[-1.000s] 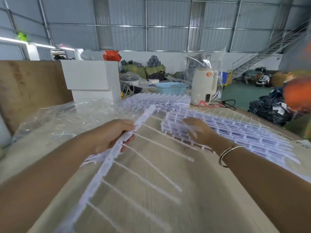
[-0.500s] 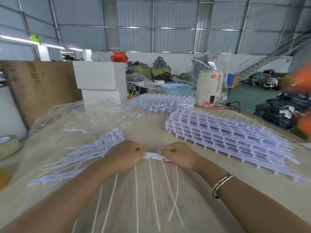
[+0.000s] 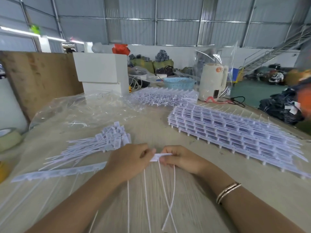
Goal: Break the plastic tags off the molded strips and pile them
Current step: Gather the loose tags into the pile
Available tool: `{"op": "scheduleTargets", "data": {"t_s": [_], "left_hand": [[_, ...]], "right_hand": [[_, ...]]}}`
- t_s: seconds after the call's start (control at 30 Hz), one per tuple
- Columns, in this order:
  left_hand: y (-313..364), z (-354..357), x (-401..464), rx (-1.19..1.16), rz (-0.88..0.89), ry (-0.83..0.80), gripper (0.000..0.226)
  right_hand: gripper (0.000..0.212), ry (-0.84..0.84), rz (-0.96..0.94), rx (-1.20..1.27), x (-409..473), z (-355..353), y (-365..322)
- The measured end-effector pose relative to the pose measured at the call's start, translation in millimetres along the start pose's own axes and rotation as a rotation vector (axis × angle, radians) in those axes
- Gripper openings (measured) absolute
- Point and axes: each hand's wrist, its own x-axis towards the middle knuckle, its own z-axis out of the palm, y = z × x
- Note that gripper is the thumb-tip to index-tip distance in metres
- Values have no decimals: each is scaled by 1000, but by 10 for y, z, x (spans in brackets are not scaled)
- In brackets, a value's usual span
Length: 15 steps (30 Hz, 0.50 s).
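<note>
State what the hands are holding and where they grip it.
Both hands, left hand and right hand, pinch a molded strip by its tag heads; its thin tails hang toward the person.

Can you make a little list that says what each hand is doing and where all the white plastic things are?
left hand: pinching the left end of the strip piece
right hand: pinching its right end
strip piece: between both hands, thin tails hanging toward the person
pile of tags: on the table, left of the hands
stack of strips: on the table, to the right
long strip: lying flat, near left
bracelet: on the right wrist
table: light wood
</note>
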Motion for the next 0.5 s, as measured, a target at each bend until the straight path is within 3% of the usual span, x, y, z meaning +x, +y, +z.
{"op": "scheduleTargets", "data": {"t_s": [0.1, 0.2, 0.37, 0.5], "left_hand": [[13, 70, -3, -84, 59, -102, 44], [3, 71, 42, -363, -15, -145, 47], [5, 23, 36, -709, -90, -66, 42], [6, -1, 7, -799, -62, -60, 43]], "right_hand": [[21, 17, -17, -6, -1, 36, 8], [13, 108, -98, 32, -19, 54, 21], [10, 284, -228, 82, 10, 172, -33], [12, 342, -232, 134, 16, 204, -59]]}}
